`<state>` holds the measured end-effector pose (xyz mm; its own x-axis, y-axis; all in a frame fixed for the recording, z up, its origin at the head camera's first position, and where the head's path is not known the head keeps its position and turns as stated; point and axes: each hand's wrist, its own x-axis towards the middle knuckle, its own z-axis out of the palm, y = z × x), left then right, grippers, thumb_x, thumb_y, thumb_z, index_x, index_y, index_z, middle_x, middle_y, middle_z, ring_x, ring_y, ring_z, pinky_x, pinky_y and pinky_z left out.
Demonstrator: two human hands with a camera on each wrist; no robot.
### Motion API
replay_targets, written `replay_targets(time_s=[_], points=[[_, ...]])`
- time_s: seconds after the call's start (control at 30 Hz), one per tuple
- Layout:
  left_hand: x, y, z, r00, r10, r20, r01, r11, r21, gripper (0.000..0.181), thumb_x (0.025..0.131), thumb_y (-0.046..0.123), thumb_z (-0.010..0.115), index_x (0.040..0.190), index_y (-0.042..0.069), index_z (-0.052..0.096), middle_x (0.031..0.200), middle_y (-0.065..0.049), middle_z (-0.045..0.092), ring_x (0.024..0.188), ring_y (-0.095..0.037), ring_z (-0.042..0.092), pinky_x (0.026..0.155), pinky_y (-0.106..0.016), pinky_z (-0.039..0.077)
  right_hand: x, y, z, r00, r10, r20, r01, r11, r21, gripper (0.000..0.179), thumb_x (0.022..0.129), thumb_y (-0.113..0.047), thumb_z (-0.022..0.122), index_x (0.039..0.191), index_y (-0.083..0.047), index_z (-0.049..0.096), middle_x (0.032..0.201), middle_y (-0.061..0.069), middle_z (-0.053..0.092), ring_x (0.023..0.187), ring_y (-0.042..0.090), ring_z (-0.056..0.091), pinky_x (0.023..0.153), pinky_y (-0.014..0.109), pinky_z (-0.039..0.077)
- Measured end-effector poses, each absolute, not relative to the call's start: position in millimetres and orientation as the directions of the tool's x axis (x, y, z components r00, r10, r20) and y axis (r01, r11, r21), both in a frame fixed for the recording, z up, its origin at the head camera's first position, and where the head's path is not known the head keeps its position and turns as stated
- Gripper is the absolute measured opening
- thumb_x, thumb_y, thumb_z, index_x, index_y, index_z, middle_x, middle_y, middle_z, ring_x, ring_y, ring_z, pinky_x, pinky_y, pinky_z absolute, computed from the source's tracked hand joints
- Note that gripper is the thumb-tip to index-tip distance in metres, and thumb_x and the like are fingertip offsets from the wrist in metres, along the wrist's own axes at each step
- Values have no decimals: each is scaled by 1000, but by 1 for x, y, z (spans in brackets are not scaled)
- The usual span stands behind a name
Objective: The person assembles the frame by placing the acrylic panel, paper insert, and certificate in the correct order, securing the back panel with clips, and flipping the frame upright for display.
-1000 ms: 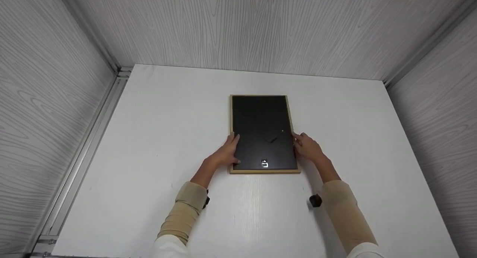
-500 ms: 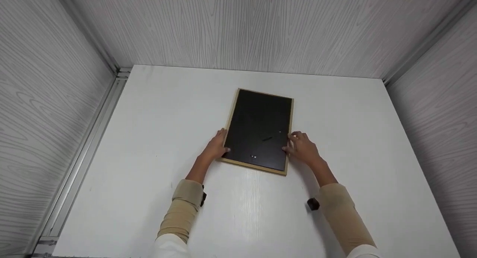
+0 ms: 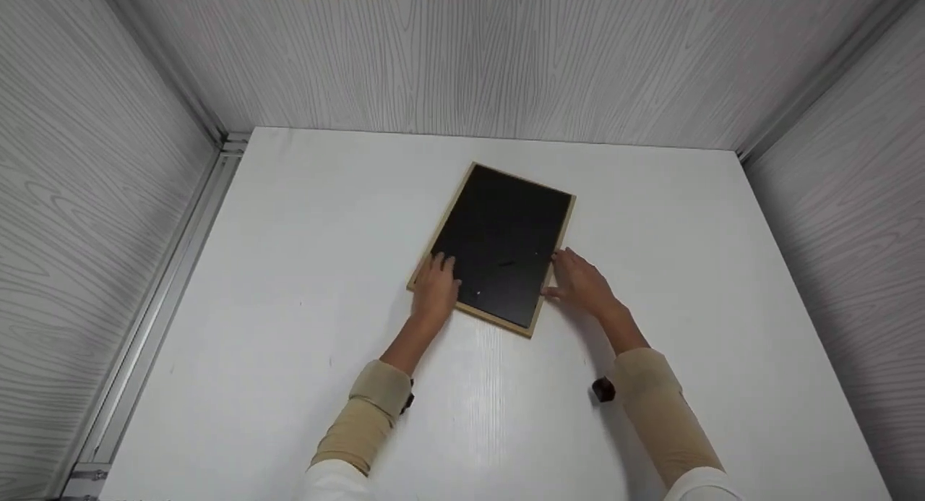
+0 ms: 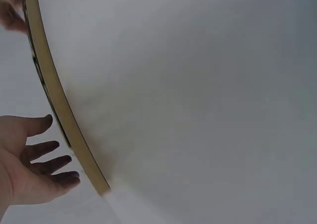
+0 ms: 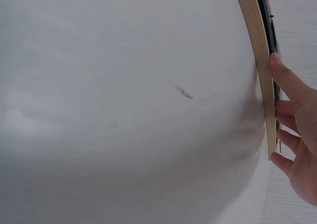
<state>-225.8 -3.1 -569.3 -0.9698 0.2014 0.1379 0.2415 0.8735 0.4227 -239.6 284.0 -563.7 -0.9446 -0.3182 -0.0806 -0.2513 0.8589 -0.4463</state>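
Around the flat rectangular frame with black backing and pale wooden edging point(image 3: 506, 223), the smooth white surface point(image 3: 325, 204) gives wide passage at 10 and 2 o'clock and a narrower strip at 12, where the upright grey wood-grain panel point(image 3: 462, 60) limits reach. The bare left hand point(image 3: 436, 288) blocks the frame at 8; the bare right hand point(image 3: 584, 285) blocks its edge at 4. At 6, a lane runs between two beige-sleeved forearms point(image 3: 661, 421), narrowed by the small black block point(image 3: 603, 390) at the right wrist.

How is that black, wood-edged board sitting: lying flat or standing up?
Lying flat: from above, the wood-edged board shows its broad black face, and both wrist views show its thin edge along the white table.
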Motion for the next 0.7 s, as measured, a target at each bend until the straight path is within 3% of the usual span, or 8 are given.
replay_targets(time_s=[0.17, 0.3, 0.47, 0.7], points=[[-190, 43, -566, -910, 414, -9, 383, 851, 358, 57, 89, 35, 59, 133, 0, 46, 138, -22, 37, 129, -39, 27, 103, -45, 26, -247, 287, -562, -936, -323, -136, -244, 880, -408, 94, 79, -44, 69, 144, 2, 19, 149, 19, 15, 134, 34, 15, 104, 47, 20], [-180, 65, -566, -897, 419, -138, 379, 892, 247, 77, 86, 55, 52, 141, 4, 35, 144, -24, 24, 132, -42, 17, 104, -46, 21, -249, 290, -561, -929, -333, -161, -268, 906, -328, 96, 79, -51, 65, 145, 2, 18, 149, 19, 14, 134, 34, 14, 105, 47, 18], [-189, 68, -562, -898, 386, -211, 343, 915, 212, 80, 87, 55, 52, 143, 4, 29, 146, -24, 18, 132, -43, 13, 105, -47, 17, -250, 282, -558, -941, -300, -159, -271, 946, -179, 95, 79, -59, 60, 144, 1, 23, 148, 16, 21, 134, 33, 19, 105, 47, 17], [-215, 55, -554, -867, 411, -283, 359, 907, 219, 87, 86, 59, 49, 145, 1, 22, 147, -25, 12, 132, -46, 8, 105, -50, 15, -249, 262, -559, -975, -194, -104, -192, 981, -33, 96, 77, -67, 55, 137, 5, 33, 141, 20, 33, 124, 36, 34, 97, 50, 29]])
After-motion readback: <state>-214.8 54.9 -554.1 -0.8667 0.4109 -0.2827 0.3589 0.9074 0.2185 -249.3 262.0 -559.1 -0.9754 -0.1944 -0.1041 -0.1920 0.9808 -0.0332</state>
